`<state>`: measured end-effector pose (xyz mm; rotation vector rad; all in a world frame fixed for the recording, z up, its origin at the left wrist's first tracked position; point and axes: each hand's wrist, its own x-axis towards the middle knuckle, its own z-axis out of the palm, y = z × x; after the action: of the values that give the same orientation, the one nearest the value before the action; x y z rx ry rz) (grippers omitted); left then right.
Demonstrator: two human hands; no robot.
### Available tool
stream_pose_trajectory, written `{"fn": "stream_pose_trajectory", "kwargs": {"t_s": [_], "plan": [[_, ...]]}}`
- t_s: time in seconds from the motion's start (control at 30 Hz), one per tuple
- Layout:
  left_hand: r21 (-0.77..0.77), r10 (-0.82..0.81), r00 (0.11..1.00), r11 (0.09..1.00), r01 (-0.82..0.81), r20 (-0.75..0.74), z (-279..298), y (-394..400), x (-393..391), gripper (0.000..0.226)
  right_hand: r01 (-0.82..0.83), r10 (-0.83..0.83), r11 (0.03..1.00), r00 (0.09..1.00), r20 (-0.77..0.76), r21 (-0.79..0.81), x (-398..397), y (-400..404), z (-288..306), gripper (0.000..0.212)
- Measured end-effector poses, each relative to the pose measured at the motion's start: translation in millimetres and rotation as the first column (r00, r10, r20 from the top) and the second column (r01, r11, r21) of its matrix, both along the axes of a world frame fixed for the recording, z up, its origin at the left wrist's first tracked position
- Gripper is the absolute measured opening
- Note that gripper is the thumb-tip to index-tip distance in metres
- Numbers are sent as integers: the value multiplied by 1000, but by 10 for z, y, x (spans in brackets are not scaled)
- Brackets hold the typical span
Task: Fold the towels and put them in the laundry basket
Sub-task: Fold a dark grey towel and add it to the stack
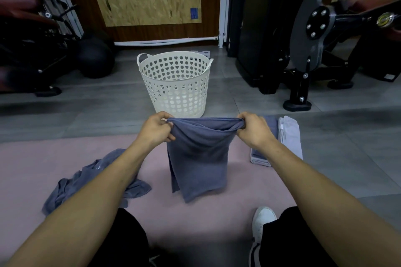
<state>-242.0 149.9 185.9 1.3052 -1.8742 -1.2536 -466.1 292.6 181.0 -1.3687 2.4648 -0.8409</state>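
Black trouser legs (pixel 288 238) and a white sneaker (pixel 261 223) fill the bottom edge, with both bare forearms reaching forward above them. Between the hands hangs a blue-grey cloth towel (pixel 198 158), doubled over and held up above the pink floor mat (pixel 26 162). The left hand (pixel 157 128) pinches its top left corner, fingers curled and clamped on the fabric; the right hand (pixel 252 129) grips the top right corner the same way. Under the left forearm a crumpled blue-grey towel (pixel 71 186) lies on the mat. Beside the right wrist sits a stack of folded towels (pixel 288 136), blue-grey and pale grey, apparently two or three. Beyond the hands, on the grey tiled floor (pixel 97 102), stands a white plastic laundry basket (pixel 175 84) pierced with heart-shaped holes. Black gym machines (pixel 303 50) flank it.
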Motion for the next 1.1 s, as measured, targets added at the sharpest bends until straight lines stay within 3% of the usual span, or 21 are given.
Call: {"fn": "stream_pose_trajectory", "kwargs": {"t_s": [0.1, 0.17, 0.27, 0.33, 0.4, 0.53, 0.6, 0.77, 0.9, 1.1], "plan": [[73, -7, 1000, 997, 6, 12, 130, 42, 100, 22, -5, 3, 990, 1000, -11, -139, 38, 62, 47, 17], [75, 18, 1000, 997, -17, -24, 215, 56, 157, 13, 30, 16, 960, 987, 160, -278, 66, 108, 132, 15], [54, 66, 976, 997, -56, -206, 315, 100, 165, 9, 92, 109, 885, 913, 394, -457, 155, 183, 244, 10], [53, 93, 954, 995, -81, -285, 346, 128, 143, 22, 68, 133, 867, 923, 362, -493, 180, 221, 259, 12], [41, 90, 957, 996, -82, -275, 328, 135, 125, 28, -58, 166, 894, 964, 208, -445, 154, 247, 256, 26], [1, 68, 984, 998, -69, -162, 201, 75, 60, 16, -275, 265, 933, 961, -73, -234, 29, 217, 222, 23], [-6, 70, 986, 997, -72, -154, 157, 31, 13, 19, -311, 283, 924, 947, -151, -224, -3, 197, 219, 22], [2, 107, 987, 994, -107, -122, 83, -65, -51, 24, -329, 295, 907, 942, -160, -263, -47, 153, 203, 13], [22, 105, 991, 994, -104, -86, 9, -111, -54, 23, -332, 311, 937, 935, -170, -109, -87, 154, 154, 12], [-36, 131, 978, 990, -138, -165, 24, -65, -94, 23, -335, 343, 939, 897, -279, 77, -142, 197, 118, 10]]}}
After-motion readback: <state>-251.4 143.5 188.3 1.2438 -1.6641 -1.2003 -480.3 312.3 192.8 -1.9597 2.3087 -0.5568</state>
